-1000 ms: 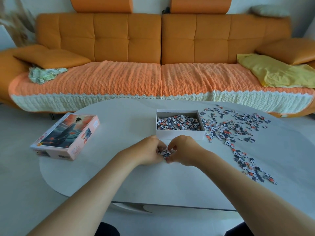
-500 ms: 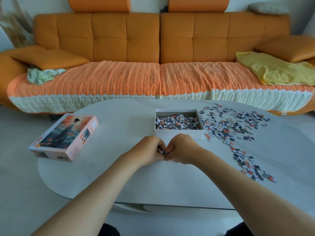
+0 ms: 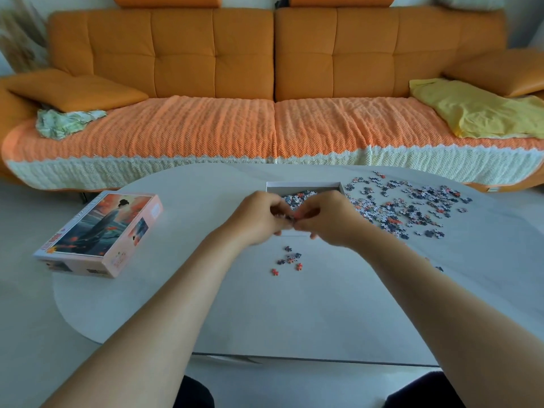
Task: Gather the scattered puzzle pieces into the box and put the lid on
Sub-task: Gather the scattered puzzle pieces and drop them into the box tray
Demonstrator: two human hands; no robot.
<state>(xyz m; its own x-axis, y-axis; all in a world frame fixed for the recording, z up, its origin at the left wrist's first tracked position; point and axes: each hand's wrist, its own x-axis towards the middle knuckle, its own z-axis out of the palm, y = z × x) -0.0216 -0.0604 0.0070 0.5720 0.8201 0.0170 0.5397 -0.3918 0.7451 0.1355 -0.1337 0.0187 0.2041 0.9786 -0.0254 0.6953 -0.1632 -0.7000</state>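
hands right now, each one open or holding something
Left hand: fingers curled, pinching a small bunch of puzzle pieces.
Right hand: fingers curled, pinching the same bunch from the other side.

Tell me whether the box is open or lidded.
Open. Pieces show inside the box, and the lid lies apart from it, on the table's left side.

Left hand (image 3: 259,220), right hand (image 3: 331,220), fingertips together

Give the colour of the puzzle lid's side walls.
Pale pink, with small dark prints; the lid shows best in the head view.
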